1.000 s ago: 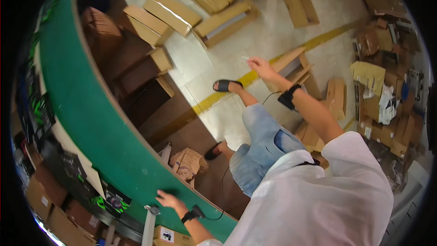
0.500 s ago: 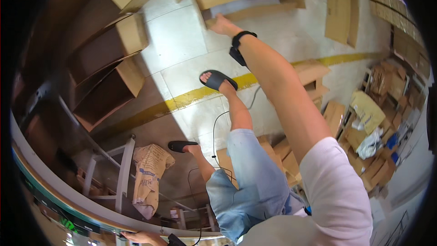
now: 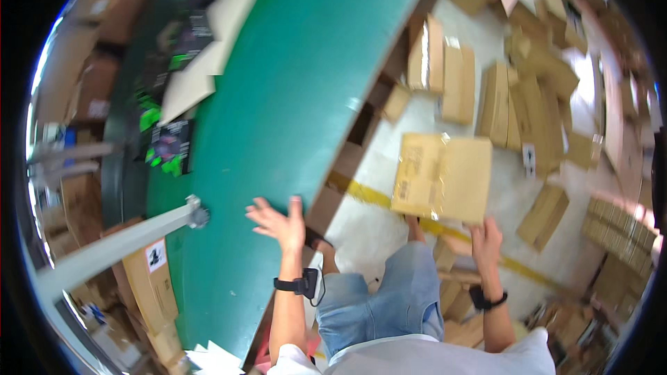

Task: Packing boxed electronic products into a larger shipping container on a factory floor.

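My right hand (image 3: 488, 242) has its fingers curled at the near right corner of a tan cardboard box (image 3: 462, 180). Clear tape runs down the middle of this box, and it hangs raised above the floor in front of my legs. Over the near right edge of a long green-topped table (image 3: 271, 118), my left hand (image 3: 281, 228) is spread with its fingers apart and nothing in it. Each wrist wears a black strap; the left one carries a small device with a cable.
Black printed packages with green patches (image 3: 170, 142) and pale cardboard sheets (image 3: 191, 90) lie along the table's far left side. A grey metal bar (image 3: 132, 239) juts in from the left. Several cardboard boxes (image 3: 458, 83) stand on the floor at the right, past a yellow line (image 3: 368, 194).
The view has swung from the floor toward the green table. My right hand has left an open floor carton and now has a taped box raised. My left hand has opened above the table.
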Motion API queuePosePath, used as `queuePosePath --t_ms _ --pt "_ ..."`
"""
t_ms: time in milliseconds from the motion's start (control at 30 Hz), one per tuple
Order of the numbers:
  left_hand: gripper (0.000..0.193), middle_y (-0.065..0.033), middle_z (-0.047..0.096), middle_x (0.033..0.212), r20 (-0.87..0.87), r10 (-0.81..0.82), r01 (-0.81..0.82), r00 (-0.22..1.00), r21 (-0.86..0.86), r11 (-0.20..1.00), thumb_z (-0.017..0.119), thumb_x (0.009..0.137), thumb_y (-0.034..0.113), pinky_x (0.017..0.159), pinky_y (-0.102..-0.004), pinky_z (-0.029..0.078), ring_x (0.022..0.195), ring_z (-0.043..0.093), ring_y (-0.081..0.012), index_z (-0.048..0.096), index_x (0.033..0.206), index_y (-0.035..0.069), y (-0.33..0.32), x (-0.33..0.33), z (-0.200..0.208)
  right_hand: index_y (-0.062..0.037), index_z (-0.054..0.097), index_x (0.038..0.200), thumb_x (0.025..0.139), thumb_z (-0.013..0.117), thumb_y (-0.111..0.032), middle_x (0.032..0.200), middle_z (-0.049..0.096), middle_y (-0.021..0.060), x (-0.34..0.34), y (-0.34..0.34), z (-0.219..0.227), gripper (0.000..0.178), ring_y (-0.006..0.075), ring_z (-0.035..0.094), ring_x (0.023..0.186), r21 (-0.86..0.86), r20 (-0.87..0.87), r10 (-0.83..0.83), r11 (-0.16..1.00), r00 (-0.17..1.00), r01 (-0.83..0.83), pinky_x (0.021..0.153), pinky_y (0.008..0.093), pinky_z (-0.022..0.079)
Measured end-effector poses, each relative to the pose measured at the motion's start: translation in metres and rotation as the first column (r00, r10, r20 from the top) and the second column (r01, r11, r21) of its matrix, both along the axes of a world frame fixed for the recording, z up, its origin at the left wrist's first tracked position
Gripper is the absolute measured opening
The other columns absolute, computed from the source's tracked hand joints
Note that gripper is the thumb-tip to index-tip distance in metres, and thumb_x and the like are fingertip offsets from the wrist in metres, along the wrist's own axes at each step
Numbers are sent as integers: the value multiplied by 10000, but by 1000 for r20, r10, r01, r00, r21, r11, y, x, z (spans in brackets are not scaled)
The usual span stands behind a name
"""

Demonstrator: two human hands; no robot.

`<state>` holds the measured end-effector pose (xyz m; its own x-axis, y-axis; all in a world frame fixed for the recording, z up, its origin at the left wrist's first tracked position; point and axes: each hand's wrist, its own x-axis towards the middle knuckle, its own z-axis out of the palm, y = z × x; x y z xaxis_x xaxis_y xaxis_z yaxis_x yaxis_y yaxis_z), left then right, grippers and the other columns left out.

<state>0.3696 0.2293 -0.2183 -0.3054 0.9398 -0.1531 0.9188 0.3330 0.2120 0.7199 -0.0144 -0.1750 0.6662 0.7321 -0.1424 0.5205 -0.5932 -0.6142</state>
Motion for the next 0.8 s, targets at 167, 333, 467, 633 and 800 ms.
queuePosePath --t_ms 167,333,467,633,800 --pt "739 -149 156 1533 973 190 323 127 -222 920 454 927 500 1128 -494 154 1430 110 -290 189 1475 81 -1 -72 163 26 593 871 830 593 -21 679 677 89 -172 30 177 61 185 656 677 123 104 99 986 990 -111 661 293 491" --pt "760 -195 176 1516 938 -302 328 172 234 915 560 901 326 1139 -401 164 1416 148 -315 151 1471 33 -64 -222 255 -57 624 878 756 622 -103 681 633 80 -349 76 265 131 262 614 646 274 132 895 381 427 -883 652 358 483" --pt "879 -211 166 1516 803 -268 238 533 161 958 660 829 266 1146 -383 153 1412 160 -317 117 1473 16 -114 -325 282 -73 598 803 775 583 -187 672 620 104 -460 84 228 118 278 627 672 105 165 976 -163 -144 -981 666 393 478" --pt "784 -212 207 1502 718 -174 -38 674 268 963 633 844 171 1122 -380 204 1393 209 -315 180 1461 2 -175 -409 267 -27 594 740 863 534 -257 681 622 145 -566 84 184 268 314 603 666 266 -71 832 -516 -551 -814 626 410 448" --pt "833 -228 259 1482 593 -58 -16 803 119 993 655 832 205 1092 -372 278 1372 280 -322 151 1464 4 -207 -435 233 -11 637 826 925 463 -305 752 650 167 -580 123 105 356 312 619 708 260 -483 665 -512 -570 -819 672 434 462"
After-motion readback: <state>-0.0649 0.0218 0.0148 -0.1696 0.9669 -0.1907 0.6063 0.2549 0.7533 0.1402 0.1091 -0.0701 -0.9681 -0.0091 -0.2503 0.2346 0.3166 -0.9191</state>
